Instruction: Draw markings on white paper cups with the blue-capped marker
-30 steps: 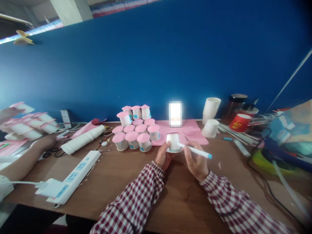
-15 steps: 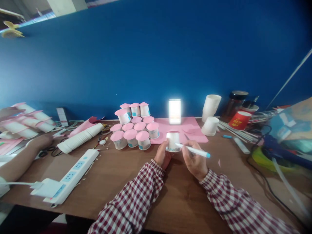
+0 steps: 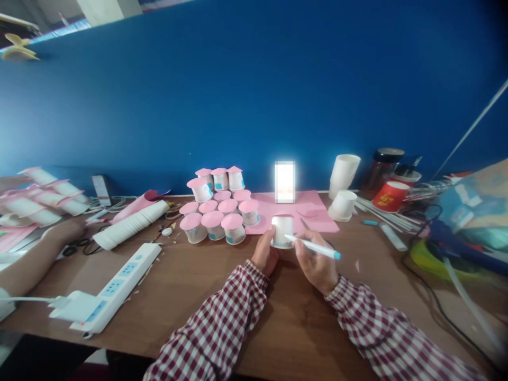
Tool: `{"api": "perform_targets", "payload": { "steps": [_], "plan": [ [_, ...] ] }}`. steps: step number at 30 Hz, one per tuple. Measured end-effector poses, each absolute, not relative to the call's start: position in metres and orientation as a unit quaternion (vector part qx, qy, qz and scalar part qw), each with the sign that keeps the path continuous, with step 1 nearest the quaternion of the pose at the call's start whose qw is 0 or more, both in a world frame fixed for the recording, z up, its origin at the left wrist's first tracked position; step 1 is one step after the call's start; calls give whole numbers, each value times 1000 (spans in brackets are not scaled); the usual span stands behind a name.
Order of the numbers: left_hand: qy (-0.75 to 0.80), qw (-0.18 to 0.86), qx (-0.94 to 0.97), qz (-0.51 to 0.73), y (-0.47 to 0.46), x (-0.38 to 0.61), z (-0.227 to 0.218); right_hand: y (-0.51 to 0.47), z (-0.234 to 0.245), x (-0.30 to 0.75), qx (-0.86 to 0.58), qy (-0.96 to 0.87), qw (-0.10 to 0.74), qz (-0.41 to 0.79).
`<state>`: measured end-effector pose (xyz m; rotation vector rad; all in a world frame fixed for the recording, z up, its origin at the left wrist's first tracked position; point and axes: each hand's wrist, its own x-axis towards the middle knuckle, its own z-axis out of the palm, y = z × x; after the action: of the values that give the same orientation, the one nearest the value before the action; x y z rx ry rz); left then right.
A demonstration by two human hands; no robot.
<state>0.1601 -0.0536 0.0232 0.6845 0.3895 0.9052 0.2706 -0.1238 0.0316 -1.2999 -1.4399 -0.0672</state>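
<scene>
My left hand (image 3: pixel 266 252) is closed round the left side and underside of a white paper cup (image 3: pixel 281 228), which is upside down with blue marks along its lower edge. A white marker pen (image 3: pixel 317 247) with a blue end is gripped in my right hand (image 3: pixel 317 267), its tip at the front of the cup. Behind the cup a sheet of pink paper (image 3: pixel 265 214) lies flat. Several upturned cups with pink paper tops (image 3: pixel 214 219) stand in a cluster to the left, some stacked on others.
A power strip (image 3: pixel 119 286) and a long stack of paper cups (image 3: pixel 130 225) lie on the left, near a co-worker's arm (image 3: pixel 43 248). Spare white cups (image 3: pixel 343 205), a red cup (image 3: pixel 391 196), a pen cap (image 3: pixel 370 223) and a dark cable (image 3: pixel 431 288) are on the right.
The marker's tip has moved slightly down and left on the cup, with my right hand shifting along. My left hand keeps its hold on the cup.
</scene>
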Motion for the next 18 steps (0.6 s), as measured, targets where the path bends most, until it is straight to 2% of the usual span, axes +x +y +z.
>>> {"api": "perform_targets", "payload": {
  "steps": [18],
  "plan": [
    [177,823,323,433,-55,161,22,-125,35,270,-555,-614,561,-33]
  ]
}}
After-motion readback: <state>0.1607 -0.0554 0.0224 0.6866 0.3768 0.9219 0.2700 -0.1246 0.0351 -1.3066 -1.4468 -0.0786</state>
